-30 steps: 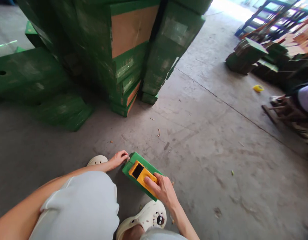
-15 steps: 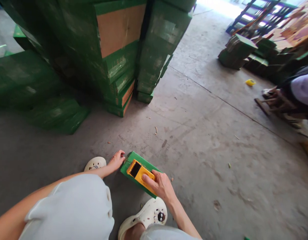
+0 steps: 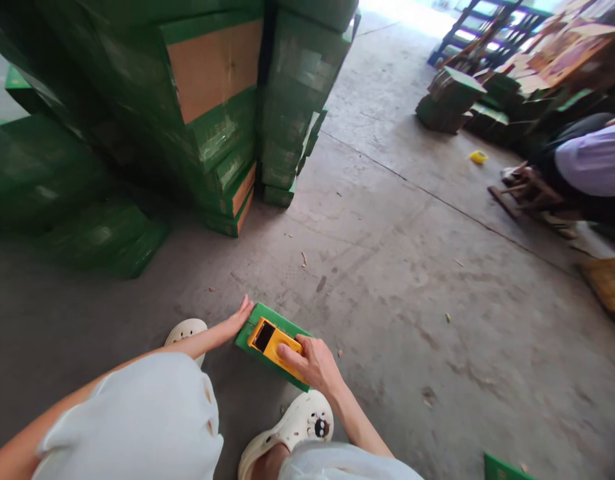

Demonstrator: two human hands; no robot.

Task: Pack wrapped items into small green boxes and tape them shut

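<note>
A long green carton [image 3: 306, 331] lies on the floor between my feet. On top of it rests a yellow handheld tool [image 3: 272, 344] with a dark panel at its far-left end; its exact kind I cannot make out. My right hand [image 3: 312, 360] is wrapped round the near end of this tool, thumb on its upper face. At the carton's left end is my left hand [image 3: 240, 316], its fingers stretched out flat against or just beside that end.
Tall stacks of green boxes [image 3: 227, 133] stand ahead on the left. My white clogs [image 3: 307, 417] flank the carton. Over on the right, a person [image 3: 587, 160] sits on a low stool beside a yellow tape roll [image 3: 478, 157] and more boxes [image 3: 450, 100]. Another green piece [image 3: 502, 469] shows at the bottom edge.
My left hand has straightened its curled fingers against the carton's end. My right hand keeps its hold on the yellow tool. The whole view has shifted a little to the right.
</note>
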